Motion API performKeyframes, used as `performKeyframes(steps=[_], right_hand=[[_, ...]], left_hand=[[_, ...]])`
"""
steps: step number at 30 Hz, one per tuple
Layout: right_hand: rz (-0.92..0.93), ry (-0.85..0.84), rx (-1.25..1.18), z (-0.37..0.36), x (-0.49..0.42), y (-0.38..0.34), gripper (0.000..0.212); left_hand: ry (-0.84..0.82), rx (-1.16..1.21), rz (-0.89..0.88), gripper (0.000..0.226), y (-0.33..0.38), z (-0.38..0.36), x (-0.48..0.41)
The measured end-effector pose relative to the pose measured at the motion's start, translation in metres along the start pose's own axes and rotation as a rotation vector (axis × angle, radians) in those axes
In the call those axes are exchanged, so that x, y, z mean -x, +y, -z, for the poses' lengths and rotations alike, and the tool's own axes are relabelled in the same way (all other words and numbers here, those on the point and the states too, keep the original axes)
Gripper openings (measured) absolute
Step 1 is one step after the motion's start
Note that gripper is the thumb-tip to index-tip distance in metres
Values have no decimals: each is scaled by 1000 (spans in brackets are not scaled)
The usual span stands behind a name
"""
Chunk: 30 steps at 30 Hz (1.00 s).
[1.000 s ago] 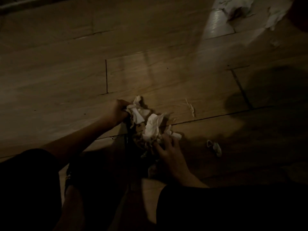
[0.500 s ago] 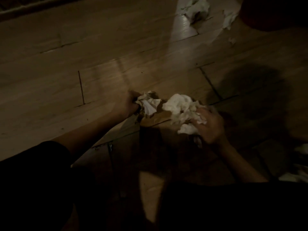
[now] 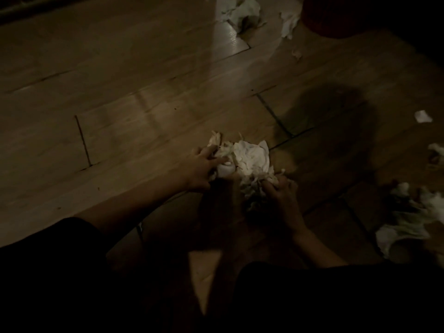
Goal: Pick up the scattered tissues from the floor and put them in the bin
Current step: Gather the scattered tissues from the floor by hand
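A bunch of crumpled white tissues (image 3: pixel 249 159) sits low over the dim wooden floor between my two hands. My left hand (image 3: pixel 204 167) lies against its left side, with the fingers spread onto the paper. My right hand (image 3: pixel 280 191) grips the bunch from below right, fingers curled into it. More tissues lie scattered: a wad at the top (image 3: pixel 245 10), a scrap beside it (image 3: pixel 289 22), a small piece at the right (image 3: pixel 422 116), and a heap at the lower right (image 3: pixel 413 217). A dark red round object, perhaps the bin (image 3: pixel 336 18), stands at the top right.
The wooden plank floor (image 3: pixel 120 92) stretches to the left and is dimly lit. A dark shadow (image 3: pixel 336 131) falls right of the hands. My dark-clothed legs fill the bottom of the view.
The two separate clumps held apart half a second ago are now pressed together into one bunch. The view shifted, bringing the right-hand tissue heap into sight.
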State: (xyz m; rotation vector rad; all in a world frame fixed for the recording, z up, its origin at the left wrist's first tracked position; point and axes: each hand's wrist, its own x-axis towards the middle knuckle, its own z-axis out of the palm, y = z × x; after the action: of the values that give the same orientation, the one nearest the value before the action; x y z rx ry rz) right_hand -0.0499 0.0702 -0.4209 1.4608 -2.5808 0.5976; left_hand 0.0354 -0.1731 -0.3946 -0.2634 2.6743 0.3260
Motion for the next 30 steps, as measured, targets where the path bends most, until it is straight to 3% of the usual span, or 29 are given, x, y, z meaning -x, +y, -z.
performKeyframes(steps=[4, 9, 11, 13, 19, 30], right_hand=[[77, 31, 22, 3, -14, 1, 38], [-272, -147, -214, 1, -24, 14, 57], [-424, -129, -337, 18, -37, 15, 49], [-476, -41, -353, 34, -53, 20, 45], [-520, 154, -358, 64, -79, 44, 37], [-555, 196, -341, 70, -68, 65, 34]], left_hand=[[197, 74, -151, 50, -19, -8, 18], [327, 184, -148, 41, -11, -10, 29], [360, 326, -164, 33, -11, -1, 30], [347, 567, -149, 12, -16, 9, 26], [386, 779, 118, 22, -20, 36, 1], [381, 632, 122, 21, 29, 61, -67]])
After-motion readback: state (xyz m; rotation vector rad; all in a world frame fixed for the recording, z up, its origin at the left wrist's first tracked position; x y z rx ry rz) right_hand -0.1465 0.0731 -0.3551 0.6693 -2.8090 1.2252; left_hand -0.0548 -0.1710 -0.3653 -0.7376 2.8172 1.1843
